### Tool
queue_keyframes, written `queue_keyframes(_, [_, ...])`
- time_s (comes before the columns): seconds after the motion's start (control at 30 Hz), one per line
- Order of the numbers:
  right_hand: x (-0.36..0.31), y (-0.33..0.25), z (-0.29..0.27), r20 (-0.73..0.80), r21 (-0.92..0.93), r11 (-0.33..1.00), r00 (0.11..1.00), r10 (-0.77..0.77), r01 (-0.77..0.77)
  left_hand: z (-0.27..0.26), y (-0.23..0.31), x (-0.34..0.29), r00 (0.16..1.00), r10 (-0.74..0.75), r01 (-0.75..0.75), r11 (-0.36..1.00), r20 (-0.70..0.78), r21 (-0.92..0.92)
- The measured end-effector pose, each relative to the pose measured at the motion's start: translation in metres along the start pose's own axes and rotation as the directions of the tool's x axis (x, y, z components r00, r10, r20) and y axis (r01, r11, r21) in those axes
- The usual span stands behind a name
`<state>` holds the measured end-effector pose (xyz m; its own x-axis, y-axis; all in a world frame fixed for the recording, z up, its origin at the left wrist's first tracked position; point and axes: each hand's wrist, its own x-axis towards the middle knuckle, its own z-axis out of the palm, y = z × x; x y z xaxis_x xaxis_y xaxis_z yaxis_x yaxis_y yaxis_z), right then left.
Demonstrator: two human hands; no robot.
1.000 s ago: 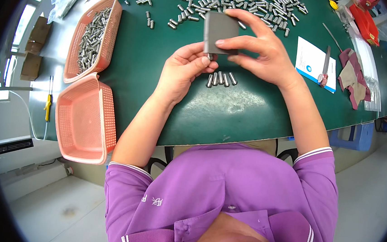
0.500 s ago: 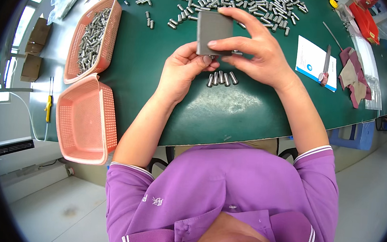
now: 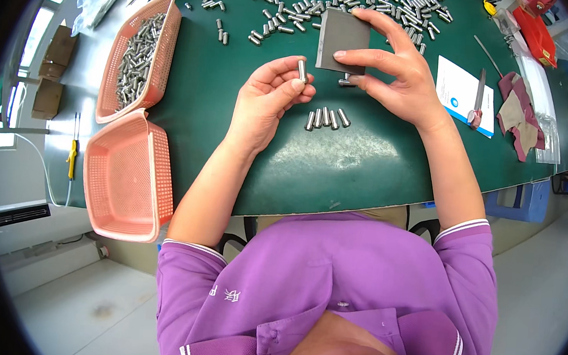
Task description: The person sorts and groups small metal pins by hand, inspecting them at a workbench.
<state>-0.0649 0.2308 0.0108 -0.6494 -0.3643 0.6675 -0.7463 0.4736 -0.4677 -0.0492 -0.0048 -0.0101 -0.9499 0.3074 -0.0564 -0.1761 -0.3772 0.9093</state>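
Observation:
Between thumb and fingers, my left hand (image 3: 270,93) pinches a shiny metal pin (image 3: 302,71) upright above the table. My right hand (image 3: 402,80) grips a dark grey rectangular block (image 3: 343,41), fingers across its face and upper edge. Just below the block, by my right thumb, a short metal piece (image 3: 346,81) shows; whether it is held cannot be made out. Closer to me, several metal pins (image 3: 327,118) lie side by side in a short row on the green table (image 3: 283,184).
Many loose pins (image 3: 311,6) lie scattered at the far side. On the left stand a pink basket (image 3: 164,68) full of pins and an empty pink basket (image 3: 123,185). Rightward lie a white-and-blue sheet (image 3: 455,84), a cloth (image 3: 520,123) and a red bin (image 3: 534,36).
My hands have drawn apart. The block has moved right and slightly away from me in my right hand. The pin in my left hand now shows clearly beside it.

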Motion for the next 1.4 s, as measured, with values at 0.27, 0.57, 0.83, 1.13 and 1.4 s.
queue_keyframes(0.27, [0.013, -0.024, 0.02, 0.032, 0.038, 0.992, 0.992, -0.122, 0.121, 0.007, -0.008, -0.003, 0.998, -0.056, 0.056, 0.995, -0.008, 0.078])
queue_keyframes(0.57, [0.004, -0.003, 0.004, -0.024, -0.022, 1.0, 1.0, -0.014, 0.013, -0.001, -0.002, 0.0, 0.996, -0.027, 0.034, 0.996, 0.09, -0.079])
queue_keyframes(0.83, [0.005, -0.008, 0.001, -0.039, 0.049, 0.998, 0.998, 0.052, -0.05, -0.001, -0.002, 0.0, 0.995, -0.047, 0.053, 0.997, 0.093, -0.058])
queue_keyframes(1.13, [0.002, -0.007, -0.002, -0.069, -0.025, 1.0, 0.998, -0.007, 0.006, 0.001, -0.001, -0.002, 0.995, -0.053, 0.06, 0.995, 0.09, -0.073])
queue_keyframes(1.4, [0.004, -0.011, -0.003, -0.049, 0.021, 1.0, 0.999, -0.016, 0.017, 0.0, -0.002, -0.001, 0.993, -0.065, 0.074, 0.993, 0.097, -0.093])
